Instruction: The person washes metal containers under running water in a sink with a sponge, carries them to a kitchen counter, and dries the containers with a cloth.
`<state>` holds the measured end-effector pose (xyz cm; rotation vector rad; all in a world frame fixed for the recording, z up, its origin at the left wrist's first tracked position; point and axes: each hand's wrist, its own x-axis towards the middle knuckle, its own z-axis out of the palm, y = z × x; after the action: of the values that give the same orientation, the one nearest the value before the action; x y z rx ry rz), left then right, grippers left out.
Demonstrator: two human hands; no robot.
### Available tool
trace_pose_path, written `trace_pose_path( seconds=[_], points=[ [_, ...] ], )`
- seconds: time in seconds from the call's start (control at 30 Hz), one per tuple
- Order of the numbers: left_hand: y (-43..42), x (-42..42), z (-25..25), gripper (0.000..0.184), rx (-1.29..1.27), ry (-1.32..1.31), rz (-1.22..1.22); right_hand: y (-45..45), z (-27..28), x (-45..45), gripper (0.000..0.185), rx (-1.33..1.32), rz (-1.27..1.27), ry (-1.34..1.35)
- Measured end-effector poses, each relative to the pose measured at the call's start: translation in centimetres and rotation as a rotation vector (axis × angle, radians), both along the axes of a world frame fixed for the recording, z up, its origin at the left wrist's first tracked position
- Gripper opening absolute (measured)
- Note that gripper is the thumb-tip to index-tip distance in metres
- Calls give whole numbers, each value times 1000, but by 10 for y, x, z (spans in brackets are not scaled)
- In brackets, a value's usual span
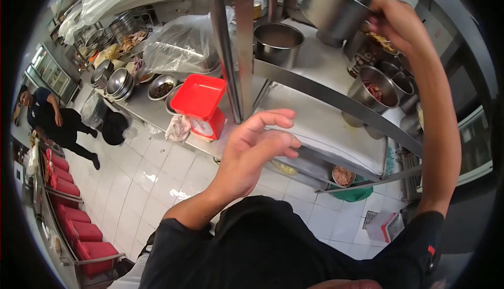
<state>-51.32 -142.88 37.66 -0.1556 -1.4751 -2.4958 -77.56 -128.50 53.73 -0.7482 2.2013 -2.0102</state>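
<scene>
My right hand (396, 21) is raised at the upper right, its fingers closed on the rim of a large steel pot (333, 8) above the upper shelf. My left hand (257, 150) is in mid-air in front of the shelf, fingers curled and apart, holding nothing. Left of it stands a red scale (199, 100) with a cloth (177, 128) beside it. On the upper shelf is a steel pot with brownish contents (278, 42). Another pot (373, 89), with dark red pieces inside, stands below my right forearm.
A metal post (244, 42) rises between the left counter and the shelf. Steel bowls (119, 83) and plastic-covered trays (184, 45) crowd the counter. A person (52, 118) in dark clothes stands far left, near red containers (86, 231). A meat bowl (343, 175) sits low.
</scene>
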Motion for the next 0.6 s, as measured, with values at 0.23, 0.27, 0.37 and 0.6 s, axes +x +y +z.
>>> trace_pose_path(
  seconds=[0.23, 0.27, 0.37, 0.6],
  points=[
    [-32, 20, -20, 19, -58, -58, 75, -122, -45, -106, 18, 10, -231, -31],
    [-40, 25, -20, 19, -70, -51, 83, -129, -47, -108, 17, 112, -278, -7],
    [-75, 42, -24, 18, -49, -38, 75, -145, -52, -103, 17, 328, -373, 33],
    [-173, 75, -39, 20, 6, -90, 127, -149, -118, -182, 14, 928, -385, 474]
  ],
)
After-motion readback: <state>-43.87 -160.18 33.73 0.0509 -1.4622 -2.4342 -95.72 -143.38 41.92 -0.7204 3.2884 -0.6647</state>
